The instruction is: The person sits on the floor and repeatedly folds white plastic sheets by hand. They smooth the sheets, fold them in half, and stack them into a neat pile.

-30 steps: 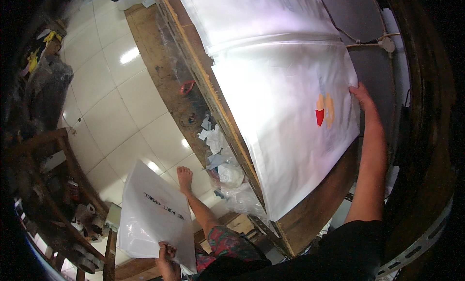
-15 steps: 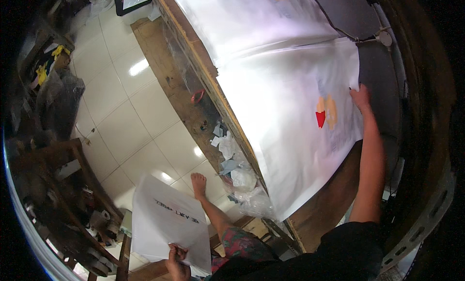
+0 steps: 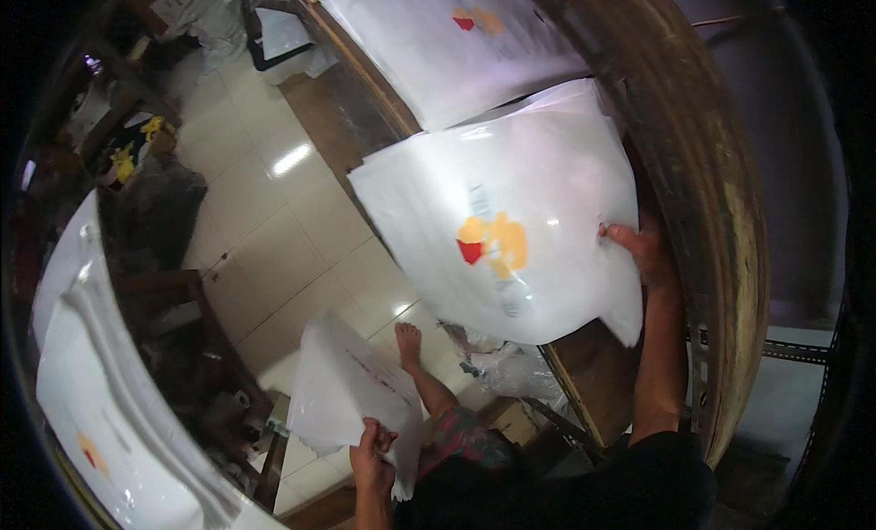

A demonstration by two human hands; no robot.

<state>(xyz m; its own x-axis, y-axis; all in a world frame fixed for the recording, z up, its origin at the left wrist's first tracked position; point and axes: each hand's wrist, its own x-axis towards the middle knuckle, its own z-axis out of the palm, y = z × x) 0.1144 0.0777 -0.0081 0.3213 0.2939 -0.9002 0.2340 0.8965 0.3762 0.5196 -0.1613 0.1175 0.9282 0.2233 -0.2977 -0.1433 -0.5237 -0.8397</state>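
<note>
My right hand (image 3: pixel 641 249) pinches the right side of a large glossy white sheet (image 3: pixel 420 178), which bulges upward over the wooden table. Printed on this sheet is a yellow-orange and red figure with faint grey marks. Several edges show at its left corner, so more than one layer may be there. Low and left of centre, my left hand (image 3: pixel 372 452) is closed around a bunch of white sheets (image 3: pixel 342 384) with dark lettering, hanging bent beside my leg. Farther up the table lies another white sheet (image 3: pixel 429 64) with a similar print.
At the left edge, more white printed sheets (image 3: pixel 109 384) curve into view. A dark wooden beam (image 3: pixel 693 119) runs along the right side. Crumpled clear plastic (image 3: pixel 520 370) lies below the table's near end. Dark bags (image 3: pixel 155 210) and shelving stand across the tiled floor (image 3: pixel 283 220).
My right hand has drawn the printed sheet left and lifted it off the table into a bulge. My left hand still holds its bunch. The view has shifted, bringing sheets in at the left.
</note>
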